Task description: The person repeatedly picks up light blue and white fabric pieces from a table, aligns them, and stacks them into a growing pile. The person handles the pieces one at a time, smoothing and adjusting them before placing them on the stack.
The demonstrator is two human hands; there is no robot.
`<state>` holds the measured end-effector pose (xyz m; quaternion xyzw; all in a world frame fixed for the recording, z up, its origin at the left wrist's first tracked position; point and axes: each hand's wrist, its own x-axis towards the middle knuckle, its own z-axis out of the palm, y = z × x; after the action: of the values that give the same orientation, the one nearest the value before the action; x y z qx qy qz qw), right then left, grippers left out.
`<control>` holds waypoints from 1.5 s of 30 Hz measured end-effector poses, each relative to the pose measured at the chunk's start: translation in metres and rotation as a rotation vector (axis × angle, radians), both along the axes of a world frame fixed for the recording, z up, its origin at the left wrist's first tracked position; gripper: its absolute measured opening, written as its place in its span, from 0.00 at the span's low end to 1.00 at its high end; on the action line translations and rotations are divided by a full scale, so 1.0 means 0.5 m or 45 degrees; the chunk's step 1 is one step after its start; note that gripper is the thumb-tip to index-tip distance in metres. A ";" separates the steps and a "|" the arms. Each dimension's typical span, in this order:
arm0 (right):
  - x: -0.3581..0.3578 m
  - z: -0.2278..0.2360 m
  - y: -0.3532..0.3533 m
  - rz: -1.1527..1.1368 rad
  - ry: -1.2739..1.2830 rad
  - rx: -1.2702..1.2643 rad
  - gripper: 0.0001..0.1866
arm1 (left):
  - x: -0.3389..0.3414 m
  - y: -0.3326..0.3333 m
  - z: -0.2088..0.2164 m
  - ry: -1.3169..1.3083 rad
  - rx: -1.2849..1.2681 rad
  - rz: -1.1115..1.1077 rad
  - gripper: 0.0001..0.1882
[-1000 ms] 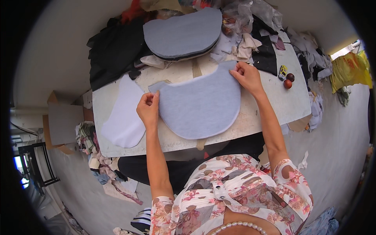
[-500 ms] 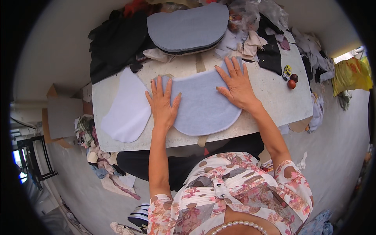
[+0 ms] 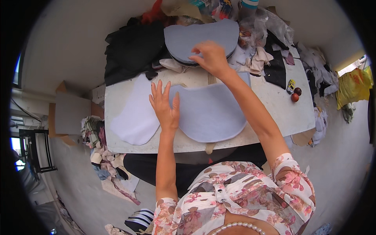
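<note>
One panel (image 3: 211, 113) partly under left fingers (image 3: 167, 91)

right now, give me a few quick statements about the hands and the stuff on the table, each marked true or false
1. The left hand is over the left part of the curved blue-grey piece. True.
2. The white piece lies to the right of the blue-grey piece. False: it lies to the left.
3. The right hand is over the white piece. False: it is over the stack of grey pieces; contact is unclear.
4. The black cloth lies left of that stack. True.
5. The two round balls lie on the left side of the table. False: they lie on the right.
</note>
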<state>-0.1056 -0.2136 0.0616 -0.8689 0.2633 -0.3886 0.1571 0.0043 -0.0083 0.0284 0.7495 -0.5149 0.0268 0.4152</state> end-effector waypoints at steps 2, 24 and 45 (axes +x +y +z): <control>0.054 -0.014 -0.021 -0.042 0.044 -0.061 0.07 | -0.002 -0.010 0.015 0.120 -0.143 -0.006 0.18; -0.022 0.081 -0.027 0.702 0.325 0.019 0.15 | -0.014 -0.128 0.119 0.718 -0.196 -0.091 0.09; -0.356 0.098 0.066 0.197 -0.426 1.036 0.18 | 0.042 0.055 0.135 1.520 -0.516 -0.322 0.11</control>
<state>-0.2836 -0.1804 0.1107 -0.6787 0.3000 -0.3756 0.5552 0.0254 0.0191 0.0959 0.4757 -0.2642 -0.3476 0.7636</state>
